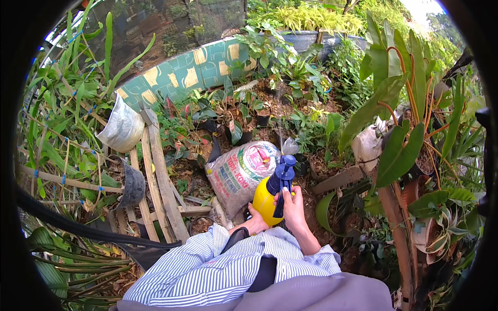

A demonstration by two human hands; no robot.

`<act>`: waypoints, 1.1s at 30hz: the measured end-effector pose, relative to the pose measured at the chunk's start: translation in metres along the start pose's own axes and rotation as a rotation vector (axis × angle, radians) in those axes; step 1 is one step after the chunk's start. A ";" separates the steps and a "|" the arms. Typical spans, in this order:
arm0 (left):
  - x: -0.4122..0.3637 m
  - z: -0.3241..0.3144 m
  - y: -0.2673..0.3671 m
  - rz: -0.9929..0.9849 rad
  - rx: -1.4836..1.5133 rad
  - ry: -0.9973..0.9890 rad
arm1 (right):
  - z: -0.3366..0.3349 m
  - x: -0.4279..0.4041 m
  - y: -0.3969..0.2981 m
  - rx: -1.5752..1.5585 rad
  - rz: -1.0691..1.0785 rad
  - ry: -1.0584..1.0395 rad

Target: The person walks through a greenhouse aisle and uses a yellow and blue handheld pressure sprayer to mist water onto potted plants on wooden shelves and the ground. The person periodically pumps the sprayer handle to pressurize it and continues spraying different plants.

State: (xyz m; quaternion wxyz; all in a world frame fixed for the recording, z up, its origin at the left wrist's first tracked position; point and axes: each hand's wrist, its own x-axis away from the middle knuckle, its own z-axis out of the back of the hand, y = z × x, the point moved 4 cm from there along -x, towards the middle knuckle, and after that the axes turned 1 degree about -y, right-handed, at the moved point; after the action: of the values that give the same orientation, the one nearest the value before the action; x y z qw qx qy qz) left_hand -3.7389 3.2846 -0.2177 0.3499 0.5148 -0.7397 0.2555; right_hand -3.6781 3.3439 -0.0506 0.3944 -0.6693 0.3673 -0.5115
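A yellow pump sprayer (264, 200) with a dark blue pump head is held upright in front of my body. My right hand (293, 206) is wrapped around its blue handle, with the thumb high up near the trigger. Lower down, my left hand (256, 222) cups the side of the yellow bottle, and some of its fingers are hidden behind it. A thin stream of spray (280, 130) shows beyond the nozzle, over the plants. Just past the sprayer lies a filled woven sack (229, 182) bearing printed writing.
Potted plants (235, 130) stand on the ground ahead, before a green patterned panel (183, 77). Wooden slats (159, 171) holding a white pot (123, 126) flank me on the left. At right, a large-leaved plant (404, 155) rises near a wooden post (395, 225).
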 end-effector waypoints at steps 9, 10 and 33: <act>0.006 -0.008 0.004 0.018 -0.050 0.005 | -0.008 0.006 -0.006 0.024 0.078 -0.067; 0.007 -0.007 0.002 0.029 -0.053 0.076 | -0.009 0.006 -0.007 0.045 0.076 -0.088; 0.031 -0.046 0.018 -0.084 -0.248 0.015 | 0.012 -0.023 -0.008 0.509 0.036 -0.344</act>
State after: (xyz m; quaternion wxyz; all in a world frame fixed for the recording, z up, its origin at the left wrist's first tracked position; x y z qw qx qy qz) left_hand -3.7512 3.3063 -0.1654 0.4269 0.4962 -0.7407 0.1512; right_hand -3.6702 3.3700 -0.0545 0.6146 -0.6192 0.1668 -0.4594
